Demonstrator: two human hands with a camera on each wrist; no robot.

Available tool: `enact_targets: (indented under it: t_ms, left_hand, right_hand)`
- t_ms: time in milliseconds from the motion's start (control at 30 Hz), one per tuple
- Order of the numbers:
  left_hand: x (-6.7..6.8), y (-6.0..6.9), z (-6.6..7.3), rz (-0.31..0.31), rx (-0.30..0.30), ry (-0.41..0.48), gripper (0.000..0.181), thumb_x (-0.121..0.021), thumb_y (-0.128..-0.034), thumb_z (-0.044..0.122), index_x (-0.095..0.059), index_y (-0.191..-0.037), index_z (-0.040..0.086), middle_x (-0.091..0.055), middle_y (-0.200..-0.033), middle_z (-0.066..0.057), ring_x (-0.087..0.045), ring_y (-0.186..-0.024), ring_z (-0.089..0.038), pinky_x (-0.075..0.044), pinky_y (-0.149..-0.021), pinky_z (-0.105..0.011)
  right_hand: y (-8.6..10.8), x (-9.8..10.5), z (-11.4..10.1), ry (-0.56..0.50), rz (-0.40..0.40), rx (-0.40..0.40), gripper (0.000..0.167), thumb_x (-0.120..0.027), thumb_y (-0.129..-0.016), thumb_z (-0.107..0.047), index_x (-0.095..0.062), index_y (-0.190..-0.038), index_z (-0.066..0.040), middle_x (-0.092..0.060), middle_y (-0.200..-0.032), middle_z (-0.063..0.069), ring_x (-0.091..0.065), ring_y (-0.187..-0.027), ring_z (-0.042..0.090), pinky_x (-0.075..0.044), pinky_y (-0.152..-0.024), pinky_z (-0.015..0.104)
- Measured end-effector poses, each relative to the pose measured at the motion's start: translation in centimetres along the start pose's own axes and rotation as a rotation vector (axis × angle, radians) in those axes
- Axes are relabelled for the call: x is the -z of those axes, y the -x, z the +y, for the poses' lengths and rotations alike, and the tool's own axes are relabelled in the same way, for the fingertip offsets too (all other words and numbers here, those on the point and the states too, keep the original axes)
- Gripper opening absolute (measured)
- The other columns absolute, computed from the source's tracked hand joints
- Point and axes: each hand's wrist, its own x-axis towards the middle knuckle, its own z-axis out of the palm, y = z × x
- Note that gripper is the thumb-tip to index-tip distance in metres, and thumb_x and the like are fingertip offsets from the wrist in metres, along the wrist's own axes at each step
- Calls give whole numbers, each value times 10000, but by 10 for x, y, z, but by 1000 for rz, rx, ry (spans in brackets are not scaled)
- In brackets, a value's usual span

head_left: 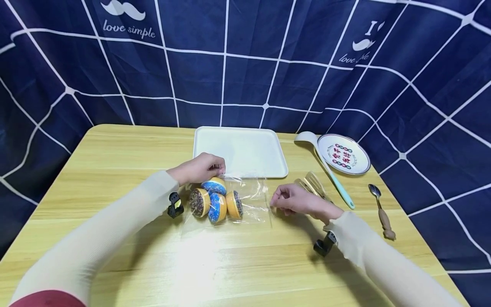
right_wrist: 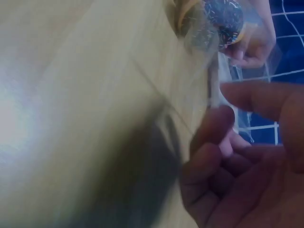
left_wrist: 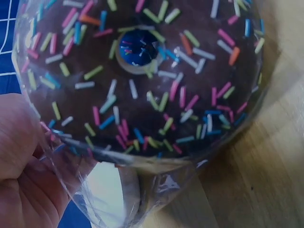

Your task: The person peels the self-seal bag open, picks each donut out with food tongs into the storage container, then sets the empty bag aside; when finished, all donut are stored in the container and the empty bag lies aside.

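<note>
A clear plastic bag [head_left: 251, 198] lies on the table with several toy doughnuts inside, two with blue icing [head_left: 217, 207] and others with dark icing [head_left: 199, 203]. My left hand [head_left: 203, 167] pinches the bag's far edge beside the doughnuts. A brown doughnut with coloured sprinkles [left_wrist: 156, 90] fills most of the left wrist view, under the film. By the bag's right edge is my right hand [head_left: 293, 199], fingers loosely curled. The right wrist view shows a gap between its thumb and forefinger [right_wrist: 213, 126], with no film visible between them.
Behind the bag lies a white tray [head_left: 239, 149]. To the right are a ladle [head_left: 326, 164] with a turquoise handle, a round plate [head_left: 356, 160] with red characters, wooden utensils [head_left: 315, 183] partly behind my right hand, and a spoon [head_left: 379, 209]. A blue checked curtain [head_left: 245, 76] surrounds the table.
</note>
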Motion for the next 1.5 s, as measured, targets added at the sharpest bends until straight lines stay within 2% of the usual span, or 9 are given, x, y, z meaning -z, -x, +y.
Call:
enact_targets:
  t_ms: [167,333,567,733,867,967,1133,1267,1500]
  left_hand:
    - [1,0,2,4,4,-6,156,-575,-1014,-14,-666,-897,35,-664,-849,-63,-585,-828,-177,-532,-805,-335]
    - [0,1,3,13,7,-2,163,-572,-1006,-19,-667,-888,42,-664,-840,-64,-579,-813,-170,-527,-794,-328]
    - [-2,5,7,76,-6,-26,121,-597,-1012,31,-706,-962,16,-683,-883,-78,-578,-818,-169,-535,-777,-309]
    - [8,17,7,139,-37,-53,146,-611,-1018,42,-747,-1033,-10,-727,-957,-124,-602,-822,-177,-562,-771,-333]
    - [17,31,6,100,-48,-76,185,-594,-1017,27,-762,-1084,-16,-775,-1015,-138,-667,-856,-179,-617,-818,-373]
    - [21,41,6,50,-26,-113,229,-579,-1010,30,-759,-1143,-19,-783,-1108,-156,-732,-1001,-246,-630,-944,-441]
    - [23,53,3,-8,8,-138,288,-584,-990,43,-728,-1226,-37,-746,-1241,-206,-703,-1192,-363,-574,-1076,-523]
    - [20,56,1,-23,12,-128,274,-614,-1003,45,-719,-1243,-36,-738,-1243,-209,-697,-1185,-371,-574,-1076,-527]
    - [14,57,-4,-10,-16,-157,174,-634,-1007,28,-756,-1125,-8,-756,-1101,-139,-710,-1051,-291,-607,-994,-478]
  right_hand:
    - [-8,0,-8,-80,70,54,298,-589,-1064,-212,-668,-1099,74,-721,-882,92,-638,-711,112,-590,-651,239]
    - [-19,-9,-14,-285,34,43,436,-554,-1091,-292,-637,-1255,104,-764,-1017,119,-708,-806,111,-643,-745,252]
    - [-27,-18,-24,-442,0,80,142,-550,-1076,-135,-642,-1045,-31,-736,-907,-3,-677,-774,85,-606,-692,199]
    - [-28,-16,-28,-483,31,127,147,-531,-1086,-124,-631,-980,-108,-775,-1007,-34,-728,-884,81,-637,-795,218]
    - [-29,-15,-31,-502,17,166,177,-503,-1103,-147,-614,-966,-132,-783,-1202,9,-747,-1031,95,-637,-938,281]
    - [-30,-15,-32,-497,12,192,173,-491,-1108,-154,-603,-976,-145,-750,-1310,43,-744,-1071,97,-620,-1006,319]
    - [-30,-16,-34,-504,39,210,161,-506,-1103,-154,-617,-988,-171,-764,-1241,-47,-723,-1055,79,-608,-990,283]
    - [-30,-18,-34,-519,55,224,157,-518,-1102,-168,-629,-991,-162,-763,-1185,-97,-721,-1045,84,-620,-955,272]
    - [-31,-22,-33,-524,57,234,151,-512,-1108,-186,-628,-1019,-148,-757,-1193,-88,-742,-1054,92,-628,-973,311]
